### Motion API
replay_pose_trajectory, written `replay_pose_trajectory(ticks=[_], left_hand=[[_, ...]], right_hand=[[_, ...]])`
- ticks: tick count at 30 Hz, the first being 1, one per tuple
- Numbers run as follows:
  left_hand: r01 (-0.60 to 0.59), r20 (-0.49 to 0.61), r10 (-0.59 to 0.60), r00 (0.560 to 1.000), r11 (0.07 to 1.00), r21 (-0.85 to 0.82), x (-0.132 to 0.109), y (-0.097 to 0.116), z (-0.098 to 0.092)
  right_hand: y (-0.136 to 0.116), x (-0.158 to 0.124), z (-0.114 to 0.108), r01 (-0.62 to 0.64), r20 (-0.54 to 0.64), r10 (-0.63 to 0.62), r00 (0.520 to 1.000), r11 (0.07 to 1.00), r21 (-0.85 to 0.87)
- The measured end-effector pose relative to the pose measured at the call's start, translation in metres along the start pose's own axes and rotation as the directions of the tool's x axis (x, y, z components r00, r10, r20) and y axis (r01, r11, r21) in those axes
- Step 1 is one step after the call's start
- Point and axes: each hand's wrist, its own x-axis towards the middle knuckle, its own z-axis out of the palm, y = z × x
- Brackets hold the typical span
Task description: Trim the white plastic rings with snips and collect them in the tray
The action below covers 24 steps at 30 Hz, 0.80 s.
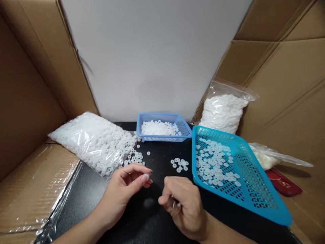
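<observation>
The left hand (124, 184) has thumb and fingertips closed in a fine pinch on a small white piece (146, 176), mostly covered, so whether it matches the rings is hard to call! Across from it, the right hand (185, 200) is curled nearly into a fist, something thin and shiny (174, 204) in its fingers; can't tell what.

Take the gap between the hands as the dial's centre: loose white rings (135, 157) on the bench (158, 159) at eleven o'clock, a small cluster (179, 164) at one. More fill the blue basket (165, 138) at twelve, the teal basket (238, 141) between two and three, and the clear bag (93, 142) at ten.

These rings look feather-light, probably smooth plastic, fairly stiff, unlikely to break but likely slippery enough to skid. Best hold? Opposite points of the outer rim, thumb against forefinger, leaving the centre hole free.
</observation>
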Motion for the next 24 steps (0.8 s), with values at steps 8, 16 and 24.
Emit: replay_pose_trajectory(ticks=[8, 16, 24], left_hand=[[-0.279, 0.05, 0.339, 0.939, 0.668, 0.69, 0.102, 0.048, 0.0], [-0.334, 0.224, 0.305, 0.926, 0.38, 0.863, 0.167, 0.043, -0.005], [-0.433, 0.416, 0.124, 0.901, 0.203, 0.878, 0.105, -0.009, -0.027]], right_hand=[[0.011, -0.029, 0.05, 0.311, 0.143, -0.313, 0.939, 0.95, 0.037], [0.011, -0.047, 0.076, 0.425, 0.247, -0.424, 0.872, 0.904, 0.052], [0.004, -0.05, 0.086, 0.288, 0.065, -0.327, 0.943, 0.897, 0.335]])
